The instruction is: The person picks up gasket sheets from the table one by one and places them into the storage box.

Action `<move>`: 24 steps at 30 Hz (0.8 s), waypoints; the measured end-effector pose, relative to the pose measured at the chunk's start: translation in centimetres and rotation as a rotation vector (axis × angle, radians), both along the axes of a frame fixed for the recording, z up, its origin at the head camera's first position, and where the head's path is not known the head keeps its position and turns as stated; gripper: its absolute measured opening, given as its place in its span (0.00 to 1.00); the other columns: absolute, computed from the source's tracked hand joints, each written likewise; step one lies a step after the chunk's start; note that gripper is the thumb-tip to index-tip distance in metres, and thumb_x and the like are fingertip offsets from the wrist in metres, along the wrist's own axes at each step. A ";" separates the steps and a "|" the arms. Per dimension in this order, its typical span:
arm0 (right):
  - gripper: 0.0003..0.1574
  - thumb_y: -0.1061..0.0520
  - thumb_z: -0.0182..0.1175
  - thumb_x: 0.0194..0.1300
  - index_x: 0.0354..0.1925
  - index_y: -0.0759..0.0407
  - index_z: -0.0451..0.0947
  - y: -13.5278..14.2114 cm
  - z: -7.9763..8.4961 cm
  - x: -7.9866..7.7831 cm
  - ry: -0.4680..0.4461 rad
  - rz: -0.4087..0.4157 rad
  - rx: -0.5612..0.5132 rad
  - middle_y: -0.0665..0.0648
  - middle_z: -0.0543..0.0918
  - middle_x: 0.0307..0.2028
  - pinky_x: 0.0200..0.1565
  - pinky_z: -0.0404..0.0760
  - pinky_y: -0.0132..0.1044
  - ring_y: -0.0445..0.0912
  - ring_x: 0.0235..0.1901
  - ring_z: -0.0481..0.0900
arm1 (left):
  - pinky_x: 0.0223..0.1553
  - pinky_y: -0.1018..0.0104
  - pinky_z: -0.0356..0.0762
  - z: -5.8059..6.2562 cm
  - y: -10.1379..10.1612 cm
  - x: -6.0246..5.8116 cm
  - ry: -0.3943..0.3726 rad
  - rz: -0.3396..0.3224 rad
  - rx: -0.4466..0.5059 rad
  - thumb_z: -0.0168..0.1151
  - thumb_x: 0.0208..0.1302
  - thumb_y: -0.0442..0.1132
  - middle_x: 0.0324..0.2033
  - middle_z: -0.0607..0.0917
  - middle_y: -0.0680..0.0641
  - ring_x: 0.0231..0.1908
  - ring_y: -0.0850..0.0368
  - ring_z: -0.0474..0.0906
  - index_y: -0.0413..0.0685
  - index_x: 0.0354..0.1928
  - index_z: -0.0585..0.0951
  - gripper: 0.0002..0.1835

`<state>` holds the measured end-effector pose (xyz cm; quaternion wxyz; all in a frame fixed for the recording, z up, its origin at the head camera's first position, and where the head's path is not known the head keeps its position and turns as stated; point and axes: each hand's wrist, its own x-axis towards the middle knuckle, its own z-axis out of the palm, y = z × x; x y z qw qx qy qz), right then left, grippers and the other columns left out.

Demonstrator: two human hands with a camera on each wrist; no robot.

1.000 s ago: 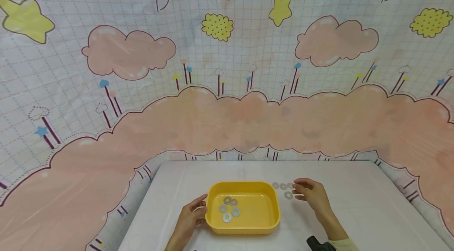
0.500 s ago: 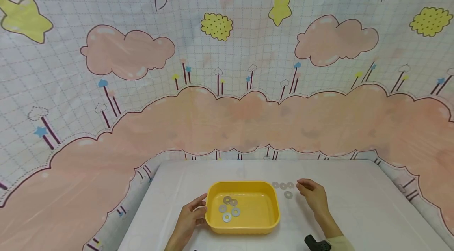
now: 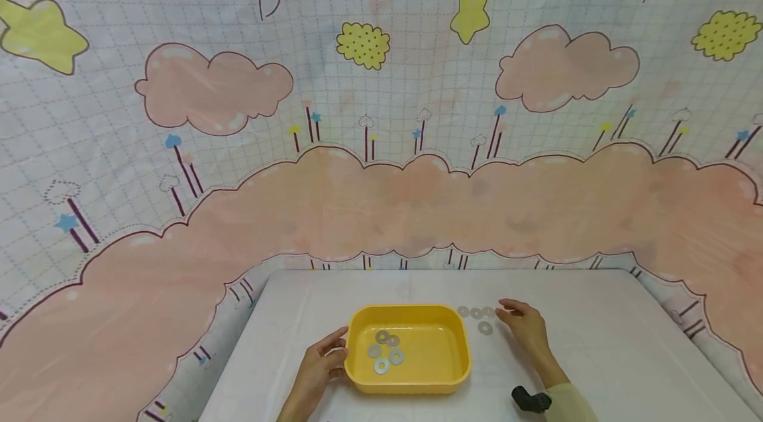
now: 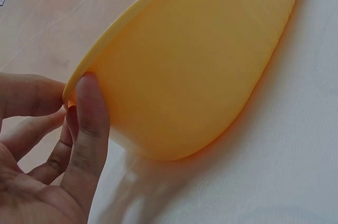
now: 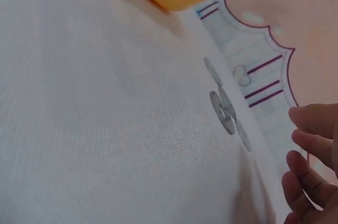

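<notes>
A yellow tray stands on the white table with several flat grey metal washers in its left half. At its left end, my left hand holds the rim; in the left wrist view one digit presses the wall under the lip, the others bunched beside it. Beyond the tray's back right corner, a few more washers lie in a row, one washer in front. My right hand is just right of them, fingers loosely bent. The right wrist view shows its fingertips apart from the washers.
The white table ends at a back edge. Behind it hangs a patterned cloth with clouds and stars. A black device sits at my right wrist, by a pale yellow sleeve.
My right hand draws back slightly to the right from the loose washers, then hovers beside them. The left hand, the tray and the washers stay in place.
</notes>
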<state>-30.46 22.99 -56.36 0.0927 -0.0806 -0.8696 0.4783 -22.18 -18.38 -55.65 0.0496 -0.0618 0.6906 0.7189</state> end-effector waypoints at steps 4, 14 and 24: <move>0.23 0.51 0.60 0.60 0.52 0.59 0.78 0.0 -0.6 -0.5 -0.029 0.000 0.030 0.65 0.78 0.50 0.36 0.71 0.30 0.52 0.45 0.74 | 0.32 0.68 0.80 0.0 -0.1 -0.1 -0.018 -0.001 -0.004 0.59 0.57 0.33 0.43 0.74 0.47 0.33 0.60 0.76 0.42 0.66 0.66 0.32; 0.26 0.48 0.61 0.59 0.53 0.59 0.78 -0.4 -1.5 -1.5 -0.089 -0.017 0.065 0.67 0.77 0.50 0.48 0.73 0.50 0.55 0.47 0.73 | 0.31 0.68 0.80 0.2 -0.2 -0.3 -0.014 0.001 0.010 0.59 0.57 0.33 0.44 0.73 0.47 0.33 0.61 0.76 0.42 0.66 0.66 0.32; 0.24 0.47 0.62 0.58 0.51 0.55 0.79 -1.5 -1.5 -2.1 -0.173 -0.085 0.143 0.66 0.77 0.50 0.51 0.64 0.57 0.59 0.49 0.72 | 0.33 0.68 0.80 0.1 -0.5 -0.6 -0.015 -0.026 0.007 0.59 0.58 0.34 0.44 0.73 0.48 0.35 0.61 0.75 0.43 0.66 0.65 0.32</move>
